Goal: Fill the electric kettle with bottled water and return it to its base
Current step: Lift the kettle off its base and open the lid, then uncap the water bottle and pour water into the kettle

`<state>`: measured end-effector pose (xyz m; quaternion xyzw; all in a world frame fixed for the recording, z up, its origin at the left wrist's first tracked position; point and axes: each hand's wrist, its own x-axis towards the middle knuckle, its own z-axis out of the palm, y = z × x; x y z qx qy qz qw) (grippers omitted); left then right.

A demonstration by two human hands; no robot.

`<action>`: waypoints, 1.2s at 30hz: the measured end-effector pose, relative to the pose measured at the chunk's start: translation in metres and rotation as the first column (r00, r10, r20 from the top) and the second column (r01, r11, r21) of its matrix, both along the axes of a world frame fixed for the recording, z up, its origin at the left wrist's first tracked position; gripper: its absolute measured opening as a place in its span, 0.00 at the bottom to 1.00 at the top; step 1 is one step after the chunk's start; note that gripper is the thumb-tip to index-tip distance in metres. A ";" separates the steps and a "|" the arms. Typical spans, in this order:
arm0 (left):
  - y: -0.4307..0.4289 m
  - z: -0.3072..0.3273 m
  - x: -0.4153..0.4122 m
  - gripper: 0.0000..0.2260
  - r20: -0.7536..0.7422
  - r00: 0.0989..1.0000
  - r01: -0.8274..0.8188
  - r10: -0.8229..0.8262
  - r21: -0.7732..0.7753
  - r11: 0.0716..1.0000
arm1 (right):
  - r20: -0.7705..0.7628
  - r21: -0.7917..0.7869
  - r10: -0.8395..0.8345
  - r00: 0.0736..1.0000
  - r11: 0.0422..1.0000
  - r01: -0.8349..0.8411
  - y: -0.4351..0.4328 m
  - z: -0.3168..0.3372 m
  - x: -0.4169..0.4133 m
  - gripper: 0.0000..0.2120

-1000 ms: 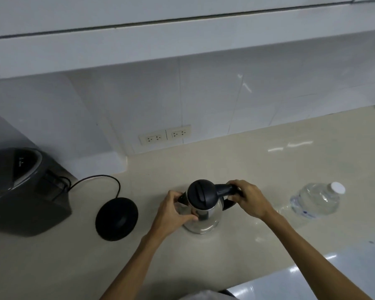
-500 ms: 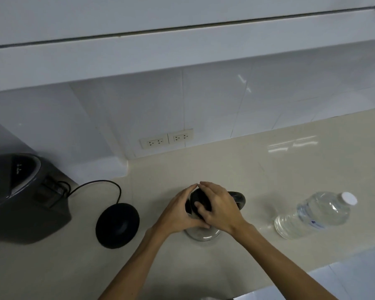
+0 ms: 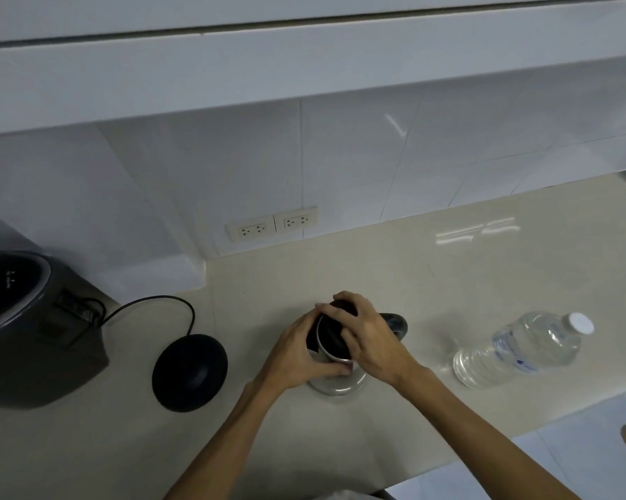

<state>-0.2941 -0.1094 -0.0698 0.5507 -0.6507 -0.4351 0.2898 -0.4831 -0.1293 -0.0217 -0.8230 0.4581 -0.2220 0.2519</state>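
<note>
Kettle (image 3: pixel 335 380) stood on counter (image 3: pixel 412 283), between black base (image 3: pixel 190 371) and lying water bottle (image 3: pixel 517 350). Left hand (image 3: pixel 297 355) wrapped kettle's side; right hand (image 3: pixel 369 341) pinched black lid (image 3: pixel 331 337). Base sat empty, just beside kettle

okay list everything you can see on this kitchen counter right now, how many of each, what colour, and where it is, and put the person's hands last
Electric kettle: one, steel body with black lid, centre of the counter, off its base.
Kettle base: one, black disc with a black cord, left of the kettle.
Water bottle: one, clear with a white cap, capped, lying on its side to the right of the kettle.
Dark appliance: one, dark grey, far left; type unclear.
Wall sockets: two plates, white, on the tiled wall behind the counter.
Counter: one, beige.
Left hand: one, bare, gripping the kettle body's left side.
Right hand: one, bare, fingers over the kettle lid.
</note>
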 end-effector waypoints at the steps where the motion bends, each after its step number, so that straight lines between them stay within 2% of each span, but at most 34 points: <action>1: 0.000 0.000 0.000 0.46 0.009 1.000 0.000 0.000 -0.005 1.000 | 0.054 0.038 -0.012 0.998 0.999 0.010 -0.003 0.007 -0.005 0.26; 4: 0.000 -0.002 0.000 0.45 0.021 1.000 -0.007 0.007 -0.005 1.000 | 0.112 0.063 -0.017 0.994 0.998 0.010 -0.009 0.027 -0.015 0.17; 7: 0.000 -0.002 0.002 0.46 0.019 1.000 -0.010 0.010 -0.012 1.000 | 0.148 0.041 -0.047 0.988 0.998 0.041 -0.008 0.039 -0.022 0.21; 12: 0.000 -0.005 0.007 0.48 0.020 0.999 -0.048 0.048 -0.012 0.999 | 0.213 -0.009 -0.291 0.933 0.954 0.299 -0.012 0.035 -0.050 0.21; 16: -0.003 -0.009 0.012 0.54 0.036 0.999 -0.041 0.041 0.007 0.999 | 0.216 0.038 -0.430 0.877 0.901 0.432 -0.015 0.023 -0.066 0.20; 20: -0.004 -0.002 0.013 0.55 0.064 0.998 -0.029 0.027 0.033 0.999 | 0.187 0.072 -0.474 0.861 0.880 0.469 -0.013 0.018 -0.071 0.21; 25: -0.004 0.005 0.014 0.54 0.104 0.994 0.012 -0.014 0.019 1.000 | 0.160 0.093 -0.444 0.882 0.896 0.434 -0.011 0.033 -0.071 0.23; 28: -0.009 0.023 0.011 0.54 0.118 0.992 0.040 -0.033 -0.052 0.998 | 0.166 0.018 -0.464 0.870 0.884 0.468 -0.006 0.056 -0.082 0.20; 30: -0.014 0.043 -0.001 0.50 0.107 0.993 0.064 -0.051 -0.122 0.990 | 0.158 -0.114 -0.483 0.861 0.857 0.502 -0.003 0.079 -0.097 0.15; 33: -0.018 0.075 -0.036 0.44 0.068 0.990 0.139 -0.126 -0.264 0.954 | 0.050 -0.305 -0.514 0.856 0.809 0.503 0.002 0.113 -0.135 0.09; 36: -0.018 0.095 -0.088 0.40 0.033 0.981 0.188 -0.191 -0.406 0.894 | -0.102 -0.340 -0.593 0.798 0.775 0.533 0.006 0.135 -0.186 0.07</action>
